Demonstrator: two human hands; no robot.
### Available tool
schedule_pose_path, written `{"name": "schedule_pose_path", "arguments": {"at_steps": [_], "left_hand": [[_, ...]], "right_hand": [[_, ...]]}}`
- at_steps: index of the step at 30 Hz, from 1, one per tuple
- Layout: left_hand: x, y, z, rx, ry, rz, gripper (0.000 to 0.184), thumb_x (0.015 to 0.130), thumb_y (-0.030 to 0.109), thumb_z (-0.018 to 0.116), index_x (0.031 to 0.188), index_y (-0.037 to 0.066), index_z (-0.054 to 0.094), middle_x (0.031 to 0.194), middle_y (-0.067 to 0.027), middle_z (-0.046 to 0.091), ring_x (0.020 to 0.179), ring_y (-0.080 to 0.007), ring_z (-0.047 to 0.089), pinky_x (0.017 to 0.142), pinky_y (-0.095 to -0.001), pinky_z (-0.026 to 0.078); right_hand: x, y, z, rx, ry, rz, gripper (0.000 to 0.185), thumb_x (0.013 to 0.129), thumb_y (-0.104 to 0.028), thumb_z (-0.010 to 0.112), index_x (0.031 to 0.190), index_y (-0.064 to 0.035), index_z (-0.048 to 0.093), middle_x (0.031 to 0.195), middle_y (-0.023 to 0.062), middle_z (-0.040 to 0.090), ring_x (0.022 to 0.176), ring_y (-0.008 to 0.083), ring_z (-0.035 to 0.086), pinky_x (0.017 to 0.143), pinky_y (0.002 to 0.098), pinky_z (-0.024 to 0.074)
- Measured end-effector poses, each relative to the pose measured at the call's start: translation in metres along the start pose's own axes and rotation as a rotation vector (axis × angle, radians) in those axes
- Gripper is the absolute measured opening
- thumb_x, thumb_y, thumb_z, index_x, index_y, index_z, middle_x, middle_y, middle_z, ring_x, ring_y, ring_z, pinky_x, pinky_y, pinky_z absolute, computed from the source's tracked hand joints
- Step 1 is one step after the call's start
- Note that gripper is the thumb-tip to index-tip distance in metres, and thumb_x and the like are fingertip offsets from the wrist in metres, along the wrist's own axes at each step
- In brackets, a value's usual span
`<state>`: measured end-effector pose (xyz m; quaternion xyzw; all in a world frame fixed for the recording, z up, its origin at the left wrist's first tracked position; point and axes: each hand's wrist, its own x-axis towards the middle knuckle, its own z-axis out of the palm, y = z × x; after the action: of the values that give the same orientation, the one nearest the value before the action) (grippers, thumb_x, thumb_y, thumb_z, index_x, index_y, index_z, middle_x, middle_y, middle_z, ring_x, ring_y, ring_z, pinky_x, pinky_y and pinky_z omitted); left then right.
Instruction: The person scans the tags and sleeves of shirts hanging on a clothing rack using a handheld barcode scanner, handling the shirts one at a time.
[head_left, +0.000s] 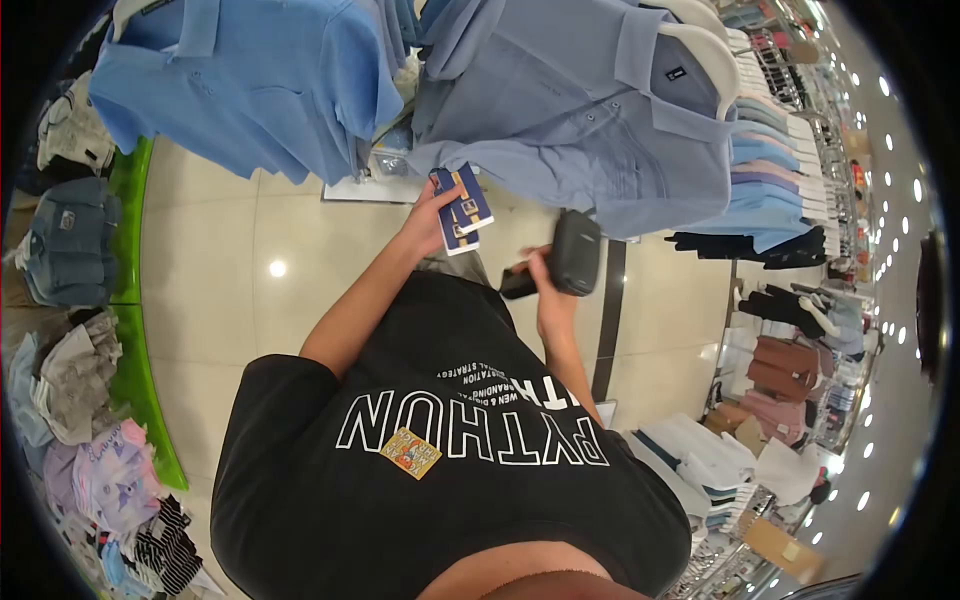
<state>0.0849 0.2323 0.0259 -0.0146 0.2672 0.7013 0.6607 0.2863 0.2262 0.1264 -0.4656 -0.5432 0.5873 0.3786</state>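
Near the hem of a grey-blue polo shirt (560, 100), my left hand (424, 222) pinches a couple of navy tags (466, 205) with gold-coloured bands and white edges. They overlap in a fan. My right hand (541, 268) is wrapped around the handle of a dark grey handheld device (576, 252) with a boxy, rounded head. That head is just below the polo shirt; whether they touch, I cannot tell. The polo shirt hangs on a white hanger (712, 65). Beside it, to the left, hangs a bright blue polo shirt (250, 90).
Folded and displayed clothes (75, 390) line a green-edged stand (145, 380) on the left. To the right are hanging shirts (770, 170), a folded white garment stack (700, 455) and further racks. Pale floor tiles (220, 240) show below the shirts, with a dark strip (608, 340).
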Motion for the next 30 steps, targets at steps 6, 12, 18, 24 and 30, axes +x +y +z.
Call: {"name": "schedule_pose_path", "arguments": {"at_steps": [6,12,18,24,30], "left_hand": [[0.011,-0.019,-0.024,0.015,-0.074,-0.038,0.056,0.079,-0.006,0.057,0.130,0.003,0.035,0.118,-0.0169,0.058,0.105,-0.0280,0.061,0.090,-0.0407,0.053],[-0.011,-0.015,-0.018,0.067,0.070,-0.083,0.040,0.083,-0.001,0.056,0.117,0.013,0.041,0.100,-0.0081,0.062,0.090,-0.0228,0.064,0.079,-0.0371,0.055],[-0.003,-0.020,0.003,0.140,0.071,-0.030,0.033,0.097,0.039,0.046,0.120,0.014,0.044,0.108,-0.0050,0.057,0.100,-0.0151,0.056,0.086,-0.0330,0.046],[0.002,-0.037,-0.007,0.416,0.002,0.080,0.039,0.101,0.030,0.038,0.135,0.011,0.032,0.123,-0.0047,0.049,0.116,-0.0148,0.048,0.095,-0.0290,0.041],[-0.017,-0.036,0.025,0.472,-0.005,0.121,0.022,0.099,0.026,0.043,0.113,0.010,0.047,0.110,-0.0039,0.052,0.106,-0.0110,0.047,0.092,-0.0271,0.037]], "right_hand": [[0.000,-0.005,0.025,-0.463,-0.302,0.113,0.030,0.076,-0.017,0.077,0.096,0.0026,0.064,0.091,0.0098,0.069,0.082,0.0146,0.063,0.075,0.0315,0.0511],[0.027,0.021,0.034,-0.415,-0.271,-0.211,0.046,0.072,-0.017,0.080,0.107,0.0018,0.056,0.091,0.0104,0.065,0.084,0.0182,0.063,0.076,0.0319,0.0504],[0.054,0.045,0.041,-0.484,-0.167,-0.246,0.055,0.065,-0.026,0.083,0.102,0.0027,0.056,0.095,0.0184,0.064,0.087,0.0309,0.064,0.076,0.0370,0.0497],[0.058,0.041,0.039,-0.308,-0.175,-0.091,0.040,0.070,-0.024,0.081,0.097,0.0006,0.065,0.088,0.0120,0.070,0.081,0.0189,0.067,0.072,0.0309,0.0513],[0.055,0.054,0.028,-0.193,-0.145,-0.094,0.034,0.069,-0.015,0.078,0.096,0.0009,0.065,0.087,0.0106,0.070,0.080,0.0164,0.066,0.072,0.0301,0.0512]]}}
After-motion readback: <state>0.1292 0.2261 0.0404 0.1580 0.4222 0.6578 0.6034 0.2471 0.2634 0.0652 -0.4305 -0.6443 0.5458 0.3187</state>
